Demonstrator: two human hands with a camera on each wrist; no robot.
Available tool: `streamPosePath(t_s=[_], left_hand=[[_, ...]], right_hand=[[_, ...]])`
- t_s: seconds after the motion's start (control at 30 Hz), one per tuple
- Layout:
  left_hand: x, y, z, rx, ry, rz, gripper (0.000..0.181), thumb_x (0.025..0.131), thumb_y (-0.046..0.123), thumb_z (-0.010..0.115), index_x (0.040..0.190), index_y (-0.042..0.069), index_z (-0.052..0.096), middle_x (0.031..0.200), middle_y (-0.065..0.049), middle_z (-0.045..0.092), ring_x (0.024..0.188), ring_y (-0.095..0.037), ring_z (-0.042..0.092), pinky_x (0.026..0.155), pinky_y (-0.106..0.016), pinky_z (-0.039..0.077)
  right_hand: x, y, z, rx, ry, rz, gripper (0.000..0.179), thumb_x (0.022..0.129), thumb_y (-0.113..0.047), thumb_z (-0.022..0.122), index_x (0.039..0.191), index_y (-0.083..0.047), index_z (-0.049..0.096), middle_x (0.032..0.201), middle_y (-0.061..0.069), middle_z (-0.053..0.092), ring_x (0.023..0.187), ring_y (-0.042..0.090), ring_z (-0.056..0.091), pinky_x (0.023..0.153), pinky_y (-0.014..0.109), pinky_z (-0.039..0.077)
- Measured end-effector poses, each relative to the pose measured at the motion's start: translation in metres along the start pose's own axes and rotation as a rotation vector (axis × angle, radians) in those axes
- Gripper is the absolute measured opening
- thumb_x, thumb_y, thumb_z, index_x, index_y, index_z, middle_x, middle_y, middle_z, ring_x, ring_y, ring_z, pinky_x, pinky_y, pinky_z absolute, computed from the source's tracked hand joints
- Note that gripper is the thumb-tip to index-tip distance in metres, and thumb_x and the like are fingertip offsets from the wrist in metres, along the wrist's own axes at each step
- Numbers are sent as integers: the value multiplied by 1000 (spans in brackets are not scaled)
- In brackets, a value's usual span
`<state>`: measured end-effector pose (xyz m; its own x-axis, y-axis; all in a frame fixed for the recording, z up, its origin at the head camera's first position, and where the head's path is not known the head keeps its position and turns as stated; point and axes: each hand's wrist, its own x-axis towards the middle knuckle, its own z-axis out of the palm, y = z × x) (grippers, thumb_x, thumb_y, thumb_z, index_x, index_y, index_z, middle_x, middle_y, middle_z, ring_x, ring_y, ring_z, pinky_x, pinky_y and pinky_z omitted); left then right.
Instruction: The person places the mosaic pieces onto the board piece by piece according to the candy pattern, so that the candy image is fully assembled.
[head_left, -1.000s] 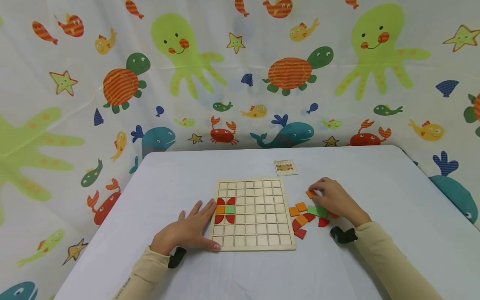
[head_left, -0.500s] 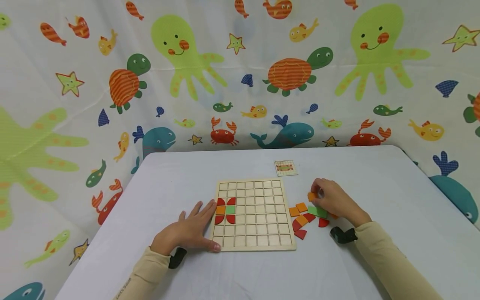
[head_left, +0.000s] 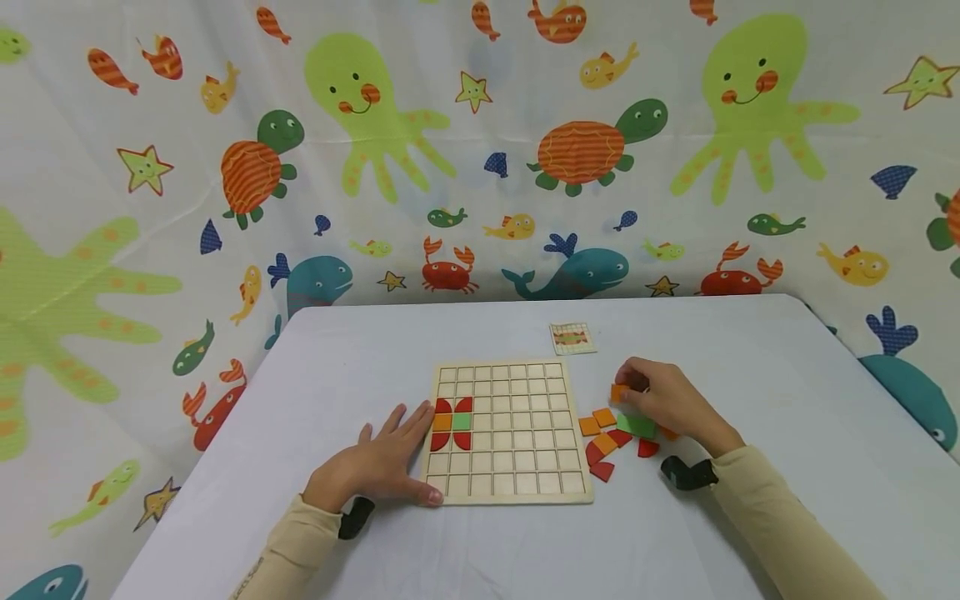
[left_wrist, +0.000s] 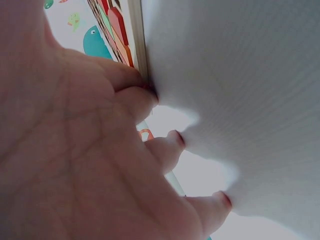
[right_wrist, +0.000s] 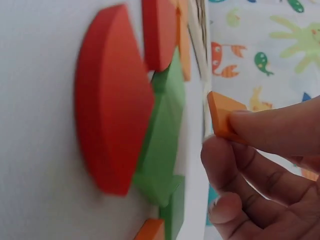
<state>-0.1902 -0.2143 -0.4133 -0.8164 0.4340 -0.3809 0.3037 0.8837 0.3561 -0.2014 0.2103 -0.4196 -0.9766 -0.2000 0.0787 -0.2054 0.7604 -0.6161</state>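
My right hand [head_left: 670, 402] pinches an orange square tile [right_wrist: 219, 117] between thumb and fingers, to the right of a wooden grid board [head_left: 523, 439]. In the right wrist view the tile is held up off the table, beyond a red quarter-round tile [right_wrist: 112, 107] and green tiles [right_wrist: 162, 130]. My left hand [head_left: 375, 467] lies with fingers spread at the board's left edge, its thumb on the near left corner. Along the board's left side sit an orange square [head_left: 442, 422], a green square [head_left: 462, 422] and several red quarter-round tiles [head_left: 462, 441] around them.
A small pattern card [head_left: 573, 339] lies behind the board. Loose orange squares [head_left: 589, 427], red pieces [head_left: 602, 472] and green tiles [head_left: 636, 426] are gathered right of the board. A curtain printed with sea animals [head_left: 480, 125] hangs behind the white table [head_left: 360, 350].
The orange tile in my right hand has shifted and turned slightly, staying by the loose pieces. My left hand has stayed on the board's edge. The head view has tipped up a little.
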Motion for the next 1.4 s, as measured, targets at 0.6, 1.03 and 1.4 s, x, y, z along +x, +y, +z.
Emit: streamPosePath(t_s=[0.6, 1.03, 1.4], left_hand=[[-2, 2, 1, 9, 4, -3, 128, 77, 57, 92, 171, 7, 21, 179, -10, 14, 162, -44, 5, 119, -80, 6], [-3, 1, 1, 2, 3, -3, 128, 77, 56, 92, 171, 8, 22, 179, -10, 14, 162, -43, 6, 119, -80, 6], [-1, 0, 3, 19, 4, 1, 129, 77, 57, 92, 171, 7, 20, 179, -11, 13, 162, -44, 5, 119, -80, 7]], right_hand=[[23, -45, 14, 151, -35, -77, 11, 99, 0, 72, 109, -3, 71, 103, 6, 72, 93, 25, 65, 89, 40, 60], [38, -66, 32, 179, -56, -141, 11, 99, 0, 71, 109, -3, 74, 103, 5, 73, 91, 22, 68, 90, 44, 61], [43, -76, 43, 209, -82, -144, 14, 99, 0, 71, 111, -5, 76, 105, 6, 74, 91, 21, 68, 88, 41, 60]])
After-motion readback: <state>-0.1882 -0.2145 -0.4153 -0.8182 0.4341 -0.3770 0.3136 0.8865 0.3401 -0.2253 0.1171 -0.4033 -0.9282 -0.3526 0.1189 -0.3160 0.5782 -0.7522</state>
